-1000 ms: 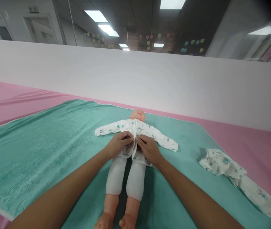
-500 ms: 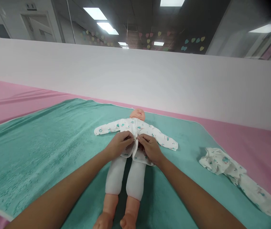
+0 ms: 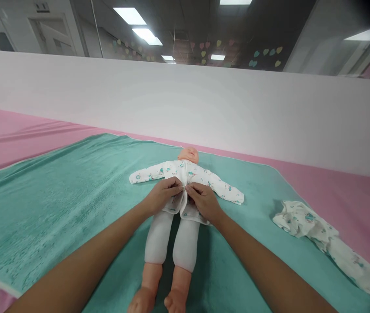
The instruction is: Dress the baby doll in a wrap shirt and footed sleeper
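Observation:
A baby doll (image 3: pixel 188 154) lies on its back, head away from me and bare feet towards me. It wears a white long-sleeved baby shirt (image 3: pixel 215 180) with small green prints, its arms spread wide. My left hand (image 3: pixel 165 193) pinches one front edge of the shirt at the belly. On the other edge, my right hand (image 3: pixel 203 200) is closed in a pinch, its fingertips close against the left ones. Above the hands the two edges lie together; below them the hem parts slightly. Whatever fastener sits between the fingertips is too small to make out.
A teal blanket (image 3: pixel 64 191) lies under the doll, over a pink sheet (image 3: pixel 344 182). To the right rests a crumpled white printed baby garment (image 3: pixel 321 232). Behind the blanket stands a low white wall (image 3: pixel 171 104) with dark glass above it.
My two hands have drawn slightly closer together, bringing the shirt's front edges nearer each other. The doll and the crumpled garment have not moved.

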Motion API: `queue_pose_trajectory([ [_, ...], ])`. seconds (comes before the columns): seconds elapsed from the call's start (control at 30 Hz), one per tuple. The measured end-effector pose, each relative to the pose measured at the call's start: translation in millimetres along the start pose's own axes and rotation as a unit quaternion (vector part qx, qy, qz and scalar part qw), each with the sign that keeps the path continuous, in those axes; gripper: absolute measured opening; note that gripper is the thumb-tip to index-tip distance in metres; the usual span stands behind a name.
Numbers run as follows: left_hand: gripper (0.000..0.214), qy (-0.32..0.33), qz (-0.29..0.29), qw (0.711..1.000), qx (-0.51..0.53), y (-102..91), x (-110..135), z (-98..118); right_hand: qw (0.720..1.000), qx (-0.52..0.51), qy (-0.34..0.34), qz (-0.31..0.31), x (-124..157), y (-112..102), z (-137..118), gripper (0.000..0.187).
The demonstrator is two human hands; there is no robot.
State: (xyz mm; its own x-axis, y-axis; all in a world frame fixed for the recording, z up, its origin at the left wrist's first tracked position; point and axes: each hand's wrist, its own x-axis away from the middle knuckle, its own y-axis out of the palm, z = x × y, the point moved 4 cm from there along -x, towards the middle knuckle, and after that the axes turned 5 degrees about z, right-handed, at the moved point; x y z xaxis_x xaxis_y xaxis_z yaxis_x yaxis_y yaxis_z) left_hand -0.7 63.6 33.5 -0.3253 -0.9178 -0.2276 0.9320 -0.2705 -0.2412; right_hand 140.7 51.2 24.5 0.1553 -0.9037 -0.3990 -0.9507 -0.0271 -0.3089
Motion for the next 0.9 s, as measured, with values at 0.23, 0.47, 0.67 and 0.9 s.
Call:
queue_pose_trajectory([
  [0.23,0.019,0.004,-0.003,1.000,-0.017,0.3,0.5,2.4,0.998,-0.043,0.044,-0.021,-2.9,-4.5,8.6,0.039],
  [0.47,0.020,0.012,-0.001,0.998,-0.056,2.9,0.6,4.0,0.985,-0.139,0.082,-0.064,-6.2,-9.3,14.0,0.024],
  [0.67,0.028,-0.001,0.012,0.995,-0.101,3.3,2.0,6.8,0.990,-0.100,0.094,-0.045,-4.1,-5.2,11.4,0.024],
  [0.9,0.022,0.052,0.035,0.967,-0.249,5.2,1.9,15.6,0.998,-0.041,0.051,0.014,0.2,-0.4,7.4,0.014],
])
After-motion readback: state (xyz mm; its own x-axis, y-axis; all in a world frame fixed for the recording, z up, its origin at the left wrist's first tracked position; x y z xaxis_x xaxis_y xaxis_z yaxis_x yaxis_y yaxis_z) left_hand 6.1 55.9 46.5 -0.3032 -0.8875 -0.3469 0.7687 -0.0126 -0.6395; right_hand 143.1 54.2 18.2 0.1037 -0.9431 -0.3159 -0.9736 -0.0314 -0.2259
